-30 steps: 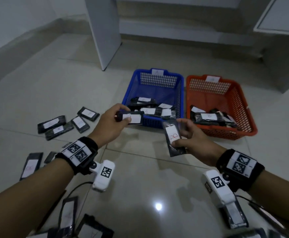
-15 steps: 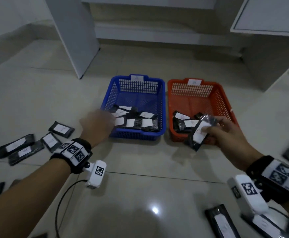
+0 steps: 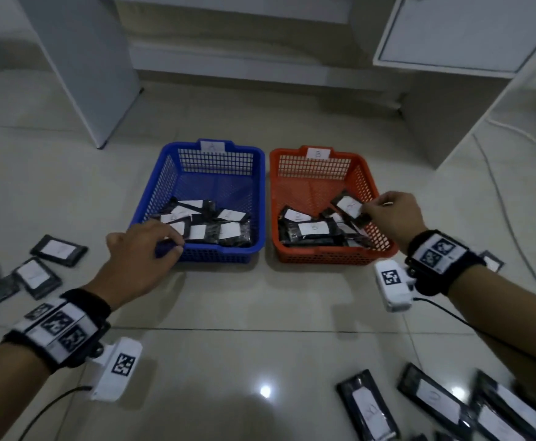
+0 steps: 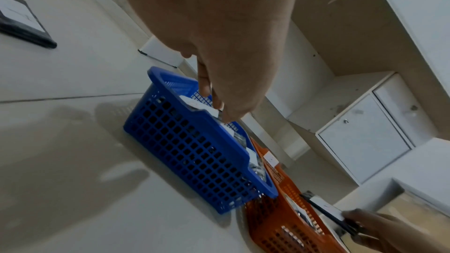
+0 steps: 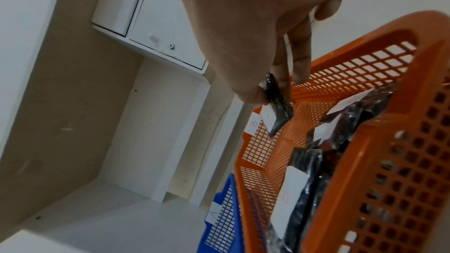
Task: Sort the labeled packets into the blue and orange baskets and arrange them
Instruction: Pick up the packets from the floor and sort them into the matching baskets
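The black packet (image 3: 351, 207) with the white label is pinched at its near end by the right hand (image 3: 394, 214), held tilted over the right side of the orange basket (image 3: 319, 254) (tagged B). Just left, the blue basket (image 3: 215, 254) holds a pile too. The left hand (image 3: 142, 253) reaches over its near rim with curled fingers, can't tell if it's gripping anything; more packets (image 3: 367, 409) lie scattered on the tile floor (image 3: 260, 313).

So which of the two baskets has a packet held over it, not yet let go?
The orange basket, tagged B. The right hand pinches a packet above it; the blue basket has none held over it.
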